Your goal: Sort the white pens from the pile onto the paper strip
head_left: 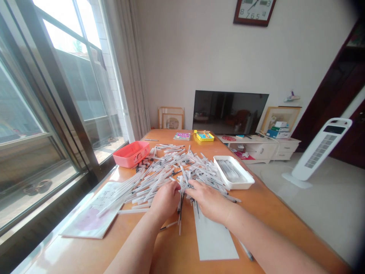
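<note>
A big heap of white pens (168,167) covers the middle of the wooden table (265,213). My left hand (165,198) rests at the near edge of the heap, its fingers curled round a few pens. My right hand (209,199) lies beside it, knuckles up, fingers bent into the pens, with dark refills (180,207) sticking out between the two hands. A white sheet of paper (213,238) lies under my right wrist.
A pink tray (131,153) stands at the heap's far left and a white tray (234,173) holding pens at its right. A booklet (94,213) lies near the window. Books and a yellow box (204,136) sit at the far end. A fan (319,152) stands on the floor.
</note>
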